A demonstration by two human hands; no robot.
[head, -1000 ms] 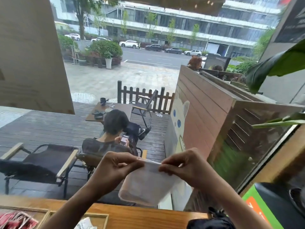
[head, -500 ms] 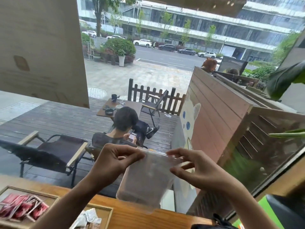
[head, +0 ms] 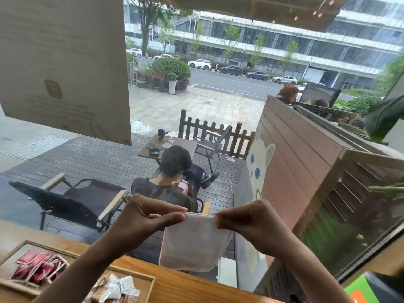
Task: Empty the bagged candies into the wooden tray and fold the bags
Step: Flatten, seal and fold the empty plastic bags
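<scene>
A clear, empty plastic bag (head: 194, 243) hangs in front of me above the wooden counter. My left hand (head: 144, 217) pinches its top left corner and my right hand (head: 249, 219) pinches its top right corner, so the top edge is stretched flat between them. The wooden tray (head: 150, 281) lies at the lower left of the counter. Its left compartment holds several red-wrapped candies (head: 39, 270); the one beside it holds white and brown wrapped candies (head: 115, 289). My left forearm crosses over the tray.
The wooden counter (head: 188, 287) runs along a large window. Outside, a person (head: 170, 182) sits on a deck with chairs and a small table. A green and orange object (head: 360, 291) sits at the counter's right end.
My hands have drawn the bag's top edge taut and flat; earlier the mouth was slack and partly open. The camera has tilted down and left, showing more of the tray.
</scene>
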